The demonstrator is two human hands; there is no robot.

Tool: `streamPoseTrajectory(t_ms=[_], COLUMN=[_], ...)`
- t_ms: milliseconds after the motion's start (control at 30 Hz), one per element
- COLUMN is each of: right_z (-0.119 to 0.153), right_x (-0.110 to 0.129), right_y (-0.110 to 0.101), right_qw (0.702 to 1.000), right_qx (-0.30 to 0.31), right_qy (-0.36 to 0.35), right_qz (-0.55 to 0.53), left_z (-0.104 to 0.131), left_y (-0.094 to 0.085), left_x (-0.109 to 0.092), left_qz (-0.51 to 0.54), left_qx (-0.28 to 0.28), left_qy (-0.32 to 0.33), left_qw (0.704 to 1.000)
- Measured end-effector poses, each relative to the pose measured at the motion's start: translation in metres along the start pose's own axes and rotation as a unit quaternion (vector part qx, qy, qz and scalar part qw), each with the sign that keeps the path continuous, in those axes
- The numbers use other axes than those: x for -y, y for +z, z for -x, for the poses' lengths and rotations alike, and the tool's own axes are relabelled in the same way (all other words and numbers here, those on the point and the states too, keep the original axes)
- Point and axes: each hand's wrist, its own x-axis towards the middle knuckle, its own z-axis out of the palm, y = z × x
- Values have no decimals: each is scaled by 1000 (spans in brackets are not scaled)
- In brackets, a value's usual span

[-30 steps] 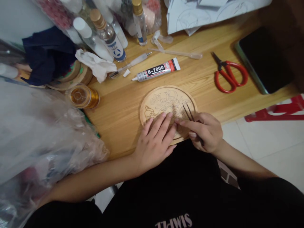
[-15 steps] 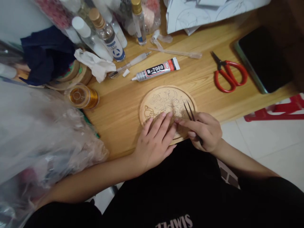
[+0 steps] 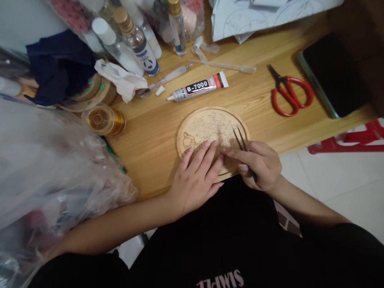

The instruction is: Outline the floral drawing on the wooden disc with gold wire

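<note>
A round wooden plaque [image 3: 207, 120] with a line drawing on its face lies at the table's near edge. My left hand [image 3: 195, 176] rests on its lower part, fingers stretched out and lying flat. Dark tweezers [image 3: 240, 140] are held in my right hand [image 3: 261, 166], their tips pointing away from me over the plaque's right side. My right index finger reaches out and presses on the plaque close beside my left fingers. The surface under both hands is hidden. A tube of B-7000 glue [image 3: 198, 87] lies uncapped beyond the plaque, with a small white cap [image 3: 160, 91] near its nozzle.
Red-handled scissors [image 3: 289, 94] and a phone [image 3: 333, 76] lie to the right. A spool of golden wire [image 3: 105, 120] and a plastic bag [image 3: 66, 168] stand at the left. Several bottles [image 3: 139, 48], a pen [image 3: 168, 79], a pipette [image 3: 225, 66] and papers [image 3: 267, 18] are at the back.
The view has shifted very slightly. Both hands, the tweezers and the plaque hold practically the same positions.
</note>
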Motion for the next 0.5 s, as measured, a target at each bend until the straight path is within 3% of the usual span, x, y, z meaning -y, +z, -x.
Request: streamPoseTrajectory(t_ms=[500], right_z=[-2], right_x=[1], right_y=[0], right_qw=[1000], right_qx=[-5], right_qy=[9], right_qz=[-1], left_z=[1], left_y=[2], left_x=[0], left_qz=[6], left_qx=[-6], left_qy=[-2], left_qw=[1000])
